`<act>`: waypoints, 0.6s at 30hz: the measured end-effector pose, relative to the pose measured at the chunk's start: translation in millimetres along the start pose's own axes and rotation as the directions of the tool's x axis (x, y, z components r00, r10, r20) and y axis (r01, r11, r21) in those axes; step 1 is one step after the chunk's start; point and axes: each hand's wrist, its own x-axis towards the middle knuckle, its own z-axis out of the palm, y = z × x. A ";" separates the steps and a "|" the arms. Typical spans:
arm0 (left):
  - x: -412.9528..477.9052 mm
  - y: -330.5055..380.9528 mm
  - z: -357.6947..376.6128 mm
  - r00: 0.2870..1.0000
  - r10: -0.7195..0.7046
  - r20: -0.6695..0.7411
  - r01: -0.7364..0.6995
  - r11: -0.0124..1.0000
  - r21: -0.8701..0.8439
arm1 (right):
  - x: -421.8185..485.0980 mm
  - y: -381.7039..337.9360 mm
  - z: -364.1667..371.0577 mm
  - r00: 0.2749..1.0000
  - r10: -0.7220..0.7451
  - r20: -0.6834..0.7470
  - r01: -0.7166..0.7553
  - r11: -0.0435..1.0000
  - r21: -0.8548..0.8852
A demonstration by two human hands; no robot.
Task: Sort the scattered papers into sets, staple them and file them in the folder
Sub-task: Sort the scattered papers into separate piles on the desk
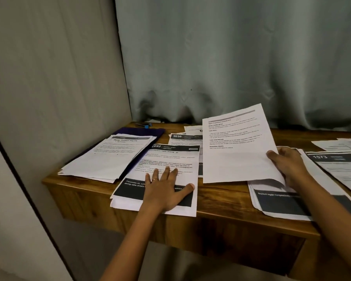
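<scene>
Head view: the left hand (164, 189) lies flat, fingers spread straight, pressing the sheet headed 2692 (170, 159) at the bench's (221, 201) front edge. The right hand (288, 165) pinches a lifted sheet (237, 147) by its lower right corner, over a pile (282, 201) beneath that hand. Beyond the left hand a purple folder (142, 132) lies under a second pile (114, 157); a blue stapler (144, 125) sits farther back.
</scene>
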 end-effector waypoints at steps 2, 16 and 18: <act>1.5 -1.1 0.8 1.000 -0.004 -0.004 0.004 1.000 -0.028 | 1.3 -5.2 5.5 1.000 -0.004 0.018 0.004 1.000 0.014; 4.5 -94.5 -35.3 0.784 -0.304 -0.541 0.015 0.881 -0.473 | -17.6 -61.3 115.9 0.981 -0.056 0.185 0.056 0.998 0.006; -0.2 -116.9 -33.6 0.765 -0.414 -0.493 0.069 0.814 -0.576 | -26.9 -69.5 140.7 0.973 -0.072 0.218 0.069 0.997 0.018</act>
